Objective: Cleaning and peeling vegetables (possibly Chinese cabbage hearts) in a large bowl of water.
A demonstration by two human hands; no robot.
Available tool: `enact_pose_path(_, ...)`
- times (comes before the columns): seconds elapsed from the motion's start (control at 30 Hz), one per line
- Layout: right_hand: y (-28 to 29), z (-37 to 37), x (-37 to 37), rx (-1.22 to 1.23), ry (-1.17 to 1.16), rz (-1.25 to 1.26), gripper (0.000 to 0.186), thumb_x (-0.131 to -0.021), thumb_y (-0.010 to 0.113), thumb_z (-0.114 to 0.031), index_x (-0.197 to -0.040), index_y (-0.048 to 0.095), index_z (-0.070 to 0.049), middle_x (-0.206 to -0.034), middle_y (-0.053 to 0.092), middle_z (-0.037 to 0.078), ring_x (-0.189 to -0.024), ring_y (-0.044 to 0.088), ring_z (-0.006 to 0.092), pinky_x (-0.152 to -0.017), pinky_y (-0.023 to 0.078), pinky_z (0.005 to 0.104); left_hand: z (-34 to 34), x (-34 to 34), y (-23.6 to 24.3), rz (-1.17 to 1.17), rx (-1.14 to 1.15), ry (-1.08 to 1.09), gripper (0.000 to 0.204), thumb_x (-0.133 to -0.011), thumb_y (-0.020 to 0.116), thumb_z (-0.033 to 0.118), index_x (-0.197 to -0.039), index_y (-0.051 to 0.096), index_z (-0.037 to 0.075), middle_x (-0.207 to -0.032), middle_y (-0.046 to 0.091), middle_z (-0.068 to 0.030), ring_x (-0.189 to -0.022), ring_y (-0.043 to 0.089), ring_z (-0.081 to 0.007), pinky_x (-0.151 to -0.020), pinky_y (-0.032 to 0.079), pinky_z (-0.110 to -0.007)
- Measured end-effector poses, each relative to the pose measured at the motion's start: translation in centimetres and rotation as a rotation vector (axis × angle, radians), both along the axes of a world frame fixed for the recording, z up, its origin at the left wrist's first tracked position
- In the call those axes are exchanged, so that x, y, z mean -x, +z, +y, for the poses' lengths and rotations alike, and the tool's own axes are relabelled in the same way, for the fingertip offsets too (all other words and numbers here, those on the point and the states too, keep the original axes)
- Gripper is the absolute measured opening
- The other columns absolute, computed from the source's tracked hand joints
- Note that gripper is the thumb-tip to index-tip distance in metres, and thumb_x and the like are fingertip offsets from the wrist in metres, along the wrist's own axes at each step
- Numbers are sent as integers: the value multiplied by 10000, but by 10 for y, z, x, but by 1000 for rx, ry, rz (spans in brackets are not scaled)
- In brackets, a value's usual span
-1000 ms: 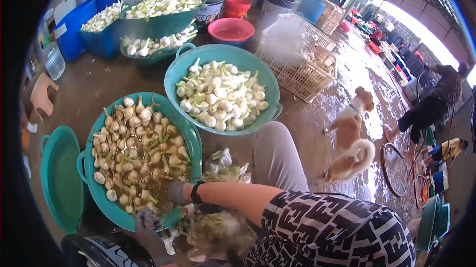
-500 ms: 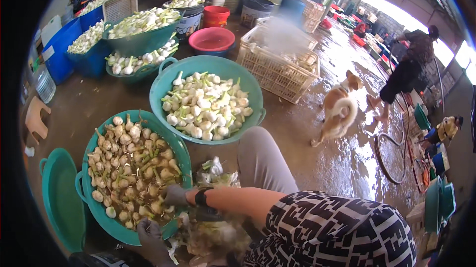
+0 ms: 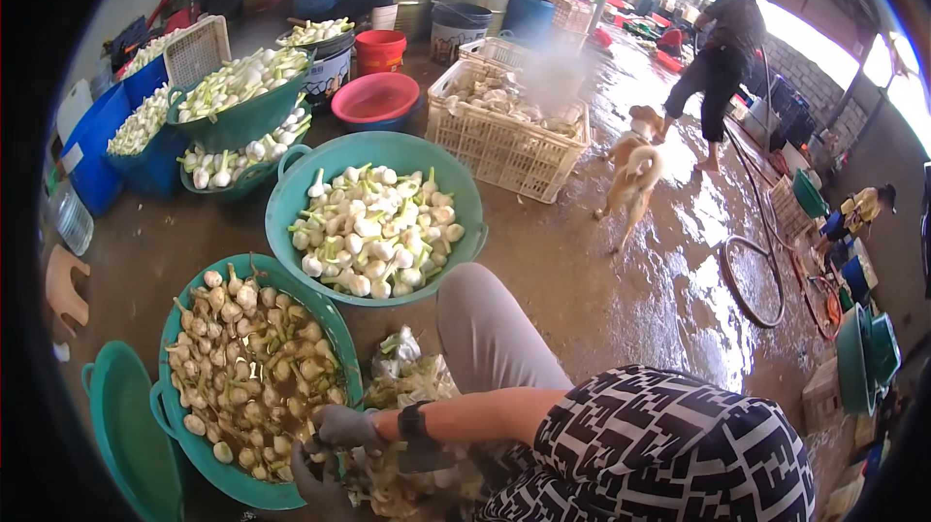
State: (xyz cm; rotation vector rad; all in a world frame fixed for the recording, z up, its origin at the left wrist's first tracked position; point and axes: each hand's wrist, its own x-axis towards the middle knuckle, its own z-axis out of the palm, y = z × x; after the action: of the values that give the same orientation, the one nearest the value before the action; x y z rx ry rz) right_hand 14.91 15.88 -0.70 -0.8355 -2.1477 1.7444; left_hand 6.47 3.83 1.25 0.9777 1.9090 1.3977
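Both my hands wear grey gloves and meet over the near right rim of a green tub. That tub holds muddy water and unpeeled garlic bulbs with short stems. My right hand, a dark band at its wrist, is closed with its fingers curled toward my left hand. The left is closed too, its fingers up against the right's. A small pale garlic bulb seems to be between them, mostly hidden by the gloves. Beneath and beside my hands lies a heap of garlic peelings.
Beyond stands a green tub of clean white garlic. An empty green tub is at the left. A pink basin, a cream crate and stacked garlic tubs stand farther back. On the wet floor are a dog, a person and a hose.
My right hand has drawn back from the muddy water to my left hand, and the two now meet at the rim. The dog and the walking person have moved farther off. The view has shifted.
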Motion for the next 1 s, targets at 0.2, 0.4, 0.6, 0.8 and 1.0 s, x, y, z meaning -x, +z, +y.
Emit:
enact_pose_path(0.2,13,-7,5,348,-60,-75,191,-717,588,-167,-775,552,11,-633,539,75,-539,512,168,-461,406,306,-6,25,-38,-138,-16,-15,255,-762,613,101,-987,522,24,-863,520,-16,-699,464,-80,-615,378,-205)
enact_pose_path(0.4,-20,-3,0,186,90,140,86,-698,492,-57,-751,514,7,-590,507,61,-495,488,153,-415,386,289,-2,13,-20,-294,-50,-52,229,-774,589,57,-987,513,24,-820,520,-22,-709,484,-82,-612,390,-206)
enact_pose_path(0.6,11,-4,-6,403,-85,-60,75,-710,489,-45,-756,514,8,-599,515,56,-478,480,142,-402,373,277,-6,6,40,87,129,-230,481,-793,597,419,-1114,531,66,-1044,542,-115,-919,539,-228,-756,444,-317)
enact_pose_path(0.8,13,-8,-1,435,-117,-59,111,-725,515,-74,-807,536,-3,-630,520,43,-515,488,133,-412,382,290,-6,10,9,-36,22,-103,366,-782,605,260,-1051,515,29,-957,551,-101,-820,543,-182,-694,448,-279)
enact_pose_path(1.0,47,-12,-10,562,-92,-117,93,-728,512,-88,-796,536,-29,-630,504,30,-518,480,114,-426,381,268,-7,13,-18,-125,-15,-19,253,-768,615,69,-976,497,-14,-853,562,-83,-701,548,-126,-619,453,-235)
